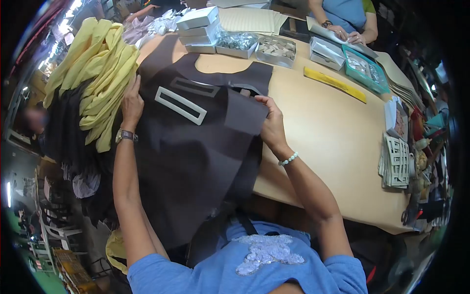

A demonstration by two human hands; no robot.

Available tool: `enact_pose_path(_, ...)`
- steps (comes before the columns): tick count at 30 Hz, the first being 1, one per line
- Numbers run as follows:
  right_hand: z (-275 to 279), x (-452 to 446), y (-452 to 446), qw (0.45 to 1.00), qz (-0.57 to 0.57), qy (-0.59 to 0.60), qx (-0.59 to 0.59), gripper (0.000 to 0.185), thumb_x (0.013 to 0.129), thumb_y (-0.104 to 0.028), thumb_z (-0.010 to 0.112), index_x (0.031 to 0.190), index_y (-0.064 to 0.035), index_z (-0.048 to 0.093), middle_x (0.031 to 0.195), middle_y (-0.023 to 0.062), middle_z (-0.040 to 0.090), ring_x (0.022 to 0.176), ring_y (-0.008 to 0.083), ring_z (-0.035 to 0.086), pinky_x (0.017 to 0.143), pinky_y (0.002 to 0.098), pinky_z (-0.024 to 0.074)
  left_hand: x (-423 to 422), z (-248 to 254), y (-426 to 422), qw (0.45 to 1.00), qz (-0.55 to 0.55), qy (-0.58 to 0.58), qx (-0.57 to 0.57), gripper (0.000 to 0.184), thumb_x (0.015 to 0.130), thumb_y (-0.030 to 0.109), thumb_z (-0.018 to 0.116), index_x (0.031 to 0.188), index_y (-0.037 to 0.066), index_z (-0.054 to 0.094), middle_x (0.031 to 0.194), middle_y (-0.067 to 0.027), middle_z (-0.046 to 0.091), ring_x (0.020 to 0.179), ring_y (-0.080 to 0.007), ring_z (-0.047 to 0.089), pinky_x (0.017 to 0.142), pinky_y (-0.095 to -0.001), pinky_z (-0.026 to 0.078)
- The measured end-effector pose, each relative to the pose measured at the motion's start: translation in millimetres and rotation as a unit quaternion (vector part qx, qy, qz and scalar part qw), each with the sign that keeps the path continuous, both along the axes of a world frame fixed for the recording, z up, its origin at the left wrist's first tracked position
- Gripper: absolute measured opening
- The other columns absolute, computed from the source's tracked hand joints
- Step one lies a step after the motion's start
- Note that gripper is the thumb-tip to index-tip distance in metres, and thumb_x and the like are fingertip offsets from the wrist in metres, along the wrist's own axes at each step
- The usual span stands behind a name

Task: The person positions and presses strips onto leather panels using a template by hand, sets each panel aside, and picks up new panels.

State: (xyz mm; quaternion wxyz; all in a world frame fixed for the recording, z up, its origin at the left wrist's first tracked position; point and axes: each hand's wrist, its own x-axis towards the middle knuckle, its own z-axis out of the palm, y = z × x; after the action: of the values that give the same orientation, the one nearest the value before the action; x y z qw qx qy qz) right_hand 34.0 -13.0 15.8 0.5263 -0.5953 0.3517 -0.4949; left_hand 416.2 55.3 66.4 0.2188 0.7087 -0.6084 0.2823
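A dark cloth piece (191, 147) with a cut neckline lies over the table's near left part and hangs over its front edge. My left hand (132, 103) is at the cloth's left edge, beside a pile of yellow cloth (105, 73), its fingers close together. My right hand (271, 120) pinches a folded flap of the dark cloth at its right edge. A pale slotted rectangular template (180, 105) lies on the cloth between my hands. Just behind it is a dark slotted rectangle (195, 87). The end of a dark curved object (247, 88) shows near my right fingertips.
Stacked white boxes (198, 29), a tray of small pieces (275, 50) and a teal basket (364, 68) stand at the back. A yellow strip (335, 84) lies right of centre. A co-worker's hands (347, 36) hold pale material beyond. Card templates (395, 161) lie right.
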Motion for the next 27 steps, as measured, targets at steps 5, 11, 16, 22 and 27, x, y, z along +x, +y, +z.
enact_pose_path(5,20.0,9.3,-33.8,0.989,-0.078,0.097,-0.079,0.033,0.079,-0.011,0.067,0.108,0.0006,0.054,0.08,0.0115,0.066,0.069,0.0184,0.062,0.063,0.0305,0.0473,15.1,22.9,-52.6,0.998,-0.006,-0.059,-0.011,0.053,0.074,-0.01,0.043,0.125,0.001,0.05,0.13,-0.0166,0.049,0.114,-0.0351,0.049,0.098,-0.0387,0.038)
enact_pose_path(11,13.0,25.1,-71.3,0.974,-0.13,0.173,-0.072,0.043,0.077,-0.016,0.067,0.114,0.0006,0.051,0.082,0.014,0.066,0.068,0.0252,0.064,0.063,0.0339,0.0483,37.9,-5.3,-100.3,0.972,0.148,-0.152,0.099,0.056,0.086,0.016,0.048,0.139,0.011,0.033,0.148,-0.0103,0.027,0.135,-0.0374,0.022,0.1,-0.0619,0.024)
enact_pose_path(16,-18.7,29.2,-82.5,0.972,-0.171,0.132,-0.097,0.051,0.076,-0.016,0.066,0.118,0.0035,0.047,0.096,0.0201,0.065,0.083,0.0287,0.064,0.077,0.0348,0.0489,-26.9,-22.4,-92.1,0.972,0.107,0.153,0.143,0.063,0.092,0.05,0.036,0.142,0.013,0.029,0.148,-0.0171,0.023,0.137,-0.038,0.018,0.104,-0.0638,0.017)
enact_pose_path(22,-18.9,29.7,-77.3,0.991,-0.123,0.026,-0.046,0.048,0.076,-0.01,0.063,0.117,0.0068,0.046,0.103,0.0213,0.063,0.092,0.0266,0.063,0.082,0.0322,0.0475,-46.4,-51.6,-90.2,0.935,0.096,0.255,0.228,0.073,0.087,0.06,0.037,0.142,0.013,0.03,0.148,-0.0165,0.025,0.136,-0.0373,0.021,0.104,-0.0637,0.014)
enact_pose_path(27,-22.4,31.5,-74.7,0.986,-0.148,0.016,-0.071,0.046,0.077,-0.011,0.064,0.116,0.0065,0.047,0.1,0.0204,0.064,0.09,0.0261,0.064,0.08,0.0326,0.0482,-46.5,-51.5,-89.3,0.937,0.101,0.254,0.217,0.073,0.086,0.061,0.038,0.14,0.011,0.034,0.146,-0.0165,0.028,0.136,-0.0373,0.023,0.104,-0.0629,0.015)
